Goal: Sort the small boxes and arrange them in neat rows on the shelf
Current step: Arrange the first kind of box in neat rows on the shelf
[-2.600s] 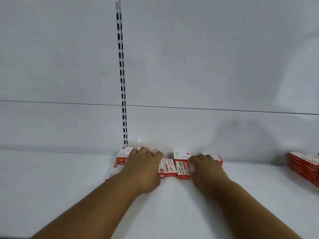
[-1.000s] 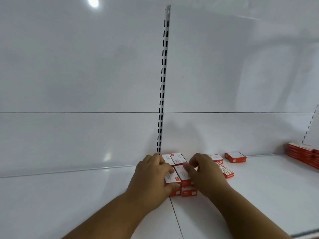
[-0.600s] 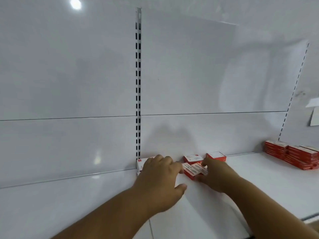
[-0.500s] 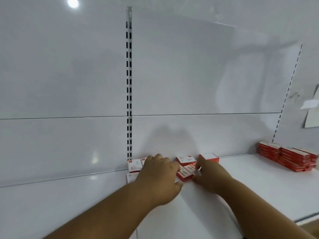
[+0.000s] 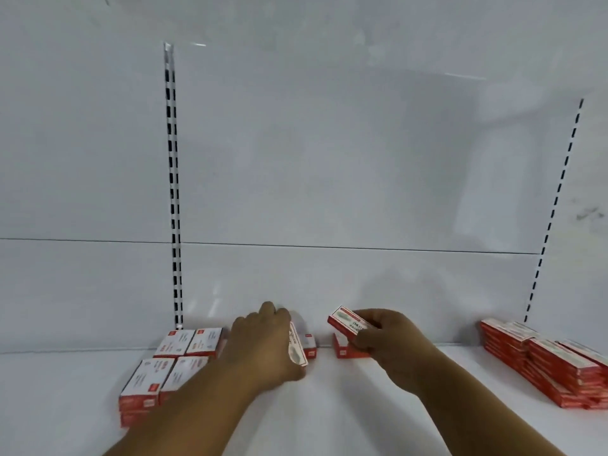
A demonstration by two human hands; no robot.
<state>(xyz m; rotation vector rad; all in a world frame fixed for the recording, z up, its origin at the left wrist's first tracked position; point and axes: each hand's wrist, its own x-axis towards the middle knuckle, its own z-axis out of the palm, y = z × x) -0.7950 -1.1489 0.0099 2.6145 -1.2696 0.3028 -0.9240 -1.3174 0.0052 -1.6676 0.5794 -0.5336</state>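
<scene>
Two small red-and-white cardboard boxes are off the shelf surface, one in each hand. The right hand [image 5: 391,343] pinches one small box [image 5: 349,326] between thumb and curled fingers, tilted, its printed white face up and its red edge toward the camera. The left hand [image 5: 263,343] curls round a second box [image 5: 297,348], which stands on edge against the palm so that only its narrow face shows.

Directly under the right hand's box, another red box [image 5: 342,349] lies flat against the back panel. Between the two hands, just behind the left hand's box, a further small box [image 5: 310,345] sits at the back of the white shelf [image 5: 329,406]. To the left of the left hand, four boxes form a tidy block [image 5: 171,363], two across and two deep, apparently stacked two high at the front. Well to the right of the right hand lies a long red stack of boxes [image 5: 546,366]. A slotted white upright [image 5: 174,192] rises behind the block.

Judging by this, the step in hand is gathering the loose boxes to extend the block rightward. The next move calls for laying each held box flat, face up, edges flush with its neighbours.
</scene>
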